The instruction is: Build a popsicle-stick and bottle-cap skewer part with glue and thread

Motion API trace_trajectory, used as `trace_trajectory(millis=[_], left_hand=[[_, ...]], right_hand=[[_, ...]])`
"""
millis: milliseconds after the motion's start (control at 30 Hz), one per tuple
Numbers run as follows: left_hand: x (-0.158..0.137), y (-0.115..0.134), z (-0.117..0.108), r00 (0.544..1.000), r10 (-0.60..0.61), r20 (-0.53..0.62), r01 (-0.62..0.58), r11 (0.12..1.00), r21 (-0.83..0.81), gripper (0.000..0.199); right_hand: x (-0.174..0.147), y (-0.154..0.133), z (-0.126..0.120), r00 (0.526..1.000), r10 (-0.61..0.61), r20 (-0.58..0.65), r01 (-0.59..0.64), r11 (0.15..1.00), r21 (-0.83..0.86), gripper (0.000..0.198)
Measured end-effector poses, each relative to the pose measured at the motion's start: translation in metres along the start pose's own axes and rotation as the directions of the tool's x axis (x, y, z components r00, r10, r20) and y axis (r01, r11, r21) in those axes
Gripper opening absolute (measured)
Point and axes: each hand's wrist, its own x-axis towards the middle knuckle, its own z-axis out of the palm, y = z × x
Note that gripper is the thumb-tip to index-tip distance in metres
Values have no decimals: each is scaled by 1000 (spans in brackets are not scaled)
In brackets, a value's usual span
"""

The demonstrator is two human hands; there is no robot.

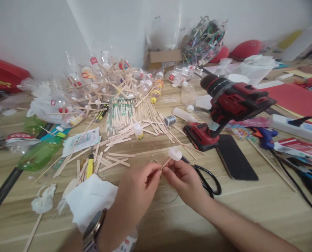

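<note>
"What do you see from the head camera?"

"A thin wooden stick [166, 163], held up in front of the person above the surface [240, 203]. Its long axis slants: the lower end points back at the left hand [137, 185], the upper end away and to the right, toward a white disc [175, 153]."

"Is the disc fixed to it?"

"It sits right at that upper end; I cannot tell how it is joined. It is round, smooth and looks like plastic, tilted a little."

"And the fingers?"

"Both sets are pinched almost closed. The left thumb and forefinger grip the lower end. The right hand [185, 180] nips the stick just beside them, thumb below, with the disc just beyond its fingertips. The stick bridges the small gap between the hands."

"What lies around them?"

"Scissors [216, 177] with glossy black loops, just beside the right hand and partly hidden by it. Past those, a flat black phone [236, 157] and a red and black drill [224, 101], upright on its battery. Crumpled white tissue [93, 197] lies beside the left wrist, which wears a round metal watch [95, 225]. Farther off, flat pale craft sticks [116, 161] are scattered over the wood-grained surface, near a small white glue bottle [138, 131]."
</note>
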Motion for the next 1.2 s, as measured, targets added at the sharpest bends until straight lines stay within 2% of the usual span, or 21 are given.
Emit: trace_trajectory(millis=[267, 400, 600, 733, 933, 1033, 1200], left_hand=[[1, -6, 4, 999, -36, 32, 38, 997, -67, 23], [0, -6, 4, 991, -108, 82, 123, 971, -206, 22], [9, -13, 3, 944, -231, 236, 319, 824, -469, 22], [15, -20, 6, 942, -232, 242, 331, 754, -567, 21], [22, -26, 10, 934, -246, 260, 355, 544, -761, 24], [23, -30, 12, 928, -277, 250, 361, 494, -791, 26], [20, -30, 13, 915, -310, 259, 383, 459, -802, 32]], right_hand=[[3, -3, 5, 997, 73, 37, -76, 993, 92, 33], [4, -4, 4, 993, 100, 61, -106, 987, 117, 35], [5, -2, 3, 989, 120, 81, -129, 985, 116, 34], [7, 1, 3, 985, 122, 118, -135, 985, 109, 31], [9, 6, 2, 978, 132, 161, -150, 983, 104, 29], [10, 9, 1, 985, 132, 110, -144, 984, 102, 28], [14, 9, -1, 989, 148, 22, -149, 983, 108, 39]])
